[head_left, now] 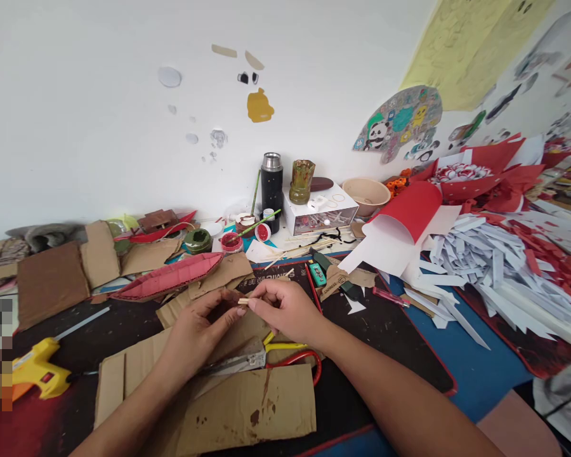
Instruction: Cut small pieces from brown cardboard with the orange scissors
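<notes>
Matt, stained brown cardboard lies under grey metal scissors with glossy red and yellow plastic handles, beside a shiny yellow plastic glue gun, a corrugated red-painted cardboard boat, a black flask capped in polished metal, and smooth white paper strips

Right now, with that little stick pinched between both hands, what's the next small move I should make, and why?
Probably lower the small wooden stick toward the red cardboard boat just beyond it. The left hand and right hand both pinch the stick above the cardboard sheets, and the yellow glue gun lies out of either hand's grasp, so positioning seems likelier than gluing.
</notes>
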`<state>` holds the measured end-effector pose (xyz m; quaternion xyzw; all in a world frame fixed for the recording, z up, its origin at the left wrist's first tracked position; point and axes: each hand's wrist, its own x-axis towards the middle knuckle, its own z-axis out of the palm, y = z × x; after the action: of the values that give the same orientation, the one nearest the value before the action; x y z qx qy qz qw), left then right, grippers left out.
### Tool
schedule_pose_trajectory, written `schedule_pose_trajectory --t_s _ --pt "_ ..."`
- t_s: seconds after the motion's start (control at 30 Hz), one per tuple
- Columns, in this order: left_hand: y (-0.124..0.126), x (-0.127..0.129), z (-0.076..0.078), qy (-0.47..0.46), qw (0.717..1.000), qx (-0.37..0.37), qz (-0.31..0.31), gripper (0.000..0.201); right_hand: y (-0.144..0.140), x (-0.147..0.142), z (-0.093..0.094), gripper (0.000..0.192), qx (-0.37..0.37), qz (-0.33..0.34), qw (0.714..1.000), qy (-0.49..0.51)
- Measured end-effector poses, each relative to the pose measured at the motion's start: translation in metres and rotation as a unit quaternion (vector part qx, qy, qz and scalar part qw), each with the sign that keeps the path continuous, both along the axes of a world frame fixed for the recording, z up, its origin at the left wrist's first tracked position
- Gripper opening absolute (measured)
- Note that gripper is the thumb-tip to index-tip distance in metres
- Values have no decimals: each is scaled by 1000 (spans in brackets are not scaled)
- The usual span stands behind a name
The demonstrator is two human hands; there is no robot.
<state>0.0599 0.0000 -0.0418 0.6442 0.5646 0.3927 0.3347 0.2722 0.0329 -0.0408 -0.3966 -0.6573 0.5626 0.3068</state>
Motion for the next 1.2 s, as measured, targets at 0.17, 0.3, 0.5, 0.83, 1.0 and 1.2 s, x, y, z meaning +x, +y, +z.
schedule_pose_trajectory --t_s 0.17,0.3,0.5,0.83,1.0,1.2 --pt "-1 0 2 -13 1000 1 14 31 0 0 -1 16 8 -3 1000 -5" --pt "-1 1 4 -11 1000 0 20 31 0 0 -2 17 24 -2 1000 -7" --pt "-1 2 4 -10 1000 -3 11 30 0 0 -4 18 61 -11 998 -24" --pt "0 1 0 -30 1000 -3 -4 26 2 -1 -13 18 66 1 998 -21" --pt "1 0 2 -84 996 -27 24 28 1 -2 -12 15 21 5 1000 8" --pt "0 1 7 -91 994 -36 40 29 2 -2 -11 12 -9 3 999 37"
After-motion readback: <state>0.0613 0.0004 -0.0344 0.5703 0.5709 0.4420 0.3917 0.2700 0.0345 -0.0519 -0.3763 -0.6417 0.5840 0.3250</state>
